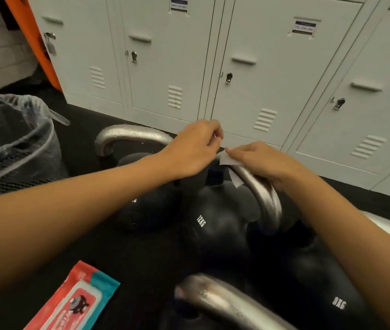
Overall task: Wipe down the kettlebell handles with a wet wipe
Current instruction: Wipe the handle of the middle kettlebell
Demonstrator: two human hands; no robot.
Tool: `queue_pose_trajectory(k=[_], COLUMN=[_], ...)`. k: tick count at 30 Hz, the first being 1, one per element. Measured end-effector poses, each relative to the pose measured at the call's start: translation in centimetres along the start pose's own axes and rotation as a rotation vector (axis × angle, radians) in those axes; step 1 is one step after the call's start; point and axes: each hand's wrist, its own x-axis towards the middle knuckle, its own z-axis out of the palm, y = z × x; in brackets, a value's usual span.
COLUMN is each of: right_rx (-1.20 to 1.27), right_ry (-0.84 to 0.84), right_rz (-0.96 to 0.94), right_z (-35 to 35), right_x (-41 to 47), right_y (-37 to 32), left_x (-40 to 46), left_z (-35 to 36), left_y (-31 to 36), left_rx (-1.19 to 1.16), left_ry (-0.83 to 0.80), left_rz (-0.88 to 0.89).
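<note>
Both grips pinch one white wet wipe (227, 160) over the middle kettlebell handle (264, 198). Left hand (195, 148) has its fingers curled together, nipping a small corner of the wipe just above the top of that handle. Right hand (258, 161) holds the other end between fingertips and lies over the handle's curve, where the wipe is draped on the steel with a strip hanging down the near side. That handle belongs to a black kettlebell (215, 225) marked 12KG, standing on the dark floor (127, 248). Behind and to the left of the 12KG bell stands another black kettlebell, its steel handle (127, 136) beaded with droplets. Nearer the viewer than the 12KG bell is a third steel handle (222, 303), blurred, and to its right a bell marked 0KG (339, 303). Left of that near handle lies a red and teal wipes pack (75, 303) on the floor. Far left of the 12KG bell stands a bin with a clear liner (10, 139). Beyond it runs a row of grey lockers (260, 67).
</note>
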Motion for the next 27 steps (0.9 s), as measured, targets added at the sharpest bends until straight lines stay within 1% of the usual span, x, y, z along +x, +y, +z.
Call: queue_pose_trajectory(k=[2,4,7,9,11,12,14,16,17,18,20,21,23,25,27], right_rx=[0.149,0.22,0.232,0.184,0.119,0.144,0.327,0.578,0.667,0.697,0.628,0.591,0.522,0.445,0.333], right_ry=[0.024,0.043,0.152,0.224,0.26,0.274,0.311,0.399,0.449,0.499,0.561,0.564,0.55,0.561,0.588], right_rz=[0.091,0.107,0.044,-0.026,-0.057,-0.054,-0.007,0.03,0.055,0.093,0.177,0.214,0.247,0.225,0.19], right_z=[-0.3,-0.5,-0.2,0.1,0.6,0.8,1.0,1.0,1.0,1.0,1.6,2.0,2.7,3.2,3.7], right_x=[-0.4,-0.7,-2.1,-3.0,-3.7,-3.9,-4.5,-4.9,-5.0,-5.0,-5.0,-5.0,-5.0,-5.0,-4.9], right_y=[0.6,1.2,1.3,1.0,0.8,0.9,0.9,1.0,1.2,1.5,2.6,3.1,3.7,3.8,3.7], left_x=[1.6,3.1,4.7,5.4,5.7,5.5,4.8,3.9,3.4,2.8,1.8,1.5,1.5,2.0,2.8], left_z=[0.6,1.5,2.9,3.3,3.4,3.6,4.2,5.2,5.7,6.3,7.1,7.5,8.0,8.2,8.3], left_y=[0.0,0.0,0.1,0.2,0.2,0.1,-0.3,-1.0,-1.3,-1.6,-2.1,-2.4,-3.1,-3.9,-4.9], left_rx=[-0.06,-0.153,-0.319,-0.347,-0.368,-0.385,-0.389,-0.331,-0.272,-0.187,0.016,0.076,0.092,0.039,-0.014], left_ry=[0.005,-0.046,-0.148,-0.205,-0.251,-0.262,-0.261,-0.224,-0.196,-0.169,-0.079,-0.021,0.062,0.129,0.21], left_rz=[0.02,0.039,0.051,0.106,0.169,0.195,0.233,0.307,0.364,0.426,0.549,0.595,0.636,0.601,0.517])
